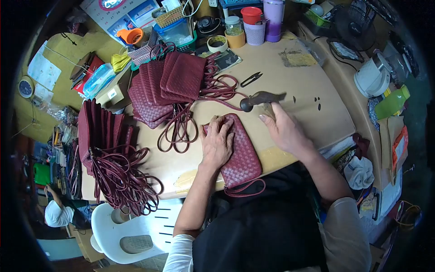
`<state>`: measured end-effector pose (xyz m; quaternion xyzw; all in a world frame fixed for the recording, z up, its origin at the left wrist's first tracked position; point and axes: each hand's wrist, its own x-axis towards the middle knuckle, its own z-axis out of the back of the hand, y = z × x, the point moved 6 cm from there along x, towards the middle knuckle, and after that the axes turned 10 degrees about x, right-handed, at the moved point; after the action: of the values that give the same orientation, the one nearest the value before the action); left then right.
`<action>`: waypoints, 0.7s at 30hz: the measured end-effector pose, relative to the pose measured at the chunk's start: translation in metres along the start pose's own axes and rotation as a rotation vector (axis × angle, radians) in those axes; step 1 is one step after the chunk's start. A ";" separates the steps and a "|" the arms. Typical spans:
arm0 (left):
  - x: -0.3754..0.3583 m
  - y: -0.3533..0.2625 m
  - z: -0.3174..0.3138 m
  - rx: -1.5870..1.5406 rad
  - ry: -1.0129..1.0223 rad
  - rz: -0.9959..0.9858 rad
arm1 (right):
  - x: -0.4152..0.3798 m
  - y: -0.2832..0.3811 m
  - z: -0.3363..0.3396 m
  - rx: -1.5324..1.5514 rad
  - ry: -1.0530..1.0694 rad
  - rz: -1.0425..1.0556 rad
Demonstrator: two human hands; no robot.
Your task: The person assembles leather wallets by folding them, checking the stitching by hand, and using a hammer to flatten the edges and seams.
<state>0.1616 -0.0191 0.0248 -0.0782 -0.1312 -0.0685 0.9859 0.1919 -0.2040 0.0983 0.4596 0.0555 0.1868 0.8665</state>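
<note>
A dark red woven-leather pouch [243,156] lies flat on the table in front of me, its thin wrist strap [247,190] looped at the near end. My left hand [218,141] presses down on the pouch's upper left part, fingers resting over its edge. In my right hand [286,129] is a hammer [262,99], gripped by its handle close below the dark metal head. The head is raised just beyond the pouch's top right corner. Most of the handle is hidden by my hand.
Stacked red pouches [183,77] with cords lie ahead left; more stand in a row [97,131] at the table's left edge. Thread snips [251,80] and small dark pieces [319,103] lie on the table. A white chair [131,231] stands near left; another person [61,213] is beyond.
</note>
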 end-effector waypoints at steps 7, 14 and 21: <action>0.006 0.009 -0.002 0.014 -0.098 0.079 | -0.009 -0.008 -0.007 -0.354 0.446 -0.026; 0.042 0.043 -0.021 0.018 -0.137 0.233 | -0.030 -0.023 -0.016 -0.278 0.409 -0.031; 0.042 0.053 -0.014 0.088 -0.275 0.311 | -0.055 -0.025 -0.022 -0.276 0.396 -0.206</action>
<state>0.2132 0.0256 0.0155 -0.0629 -0.2538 0.1018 0.9598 0.1418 -0.2206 0.0607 0.2834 0.2444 0.1898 0.9077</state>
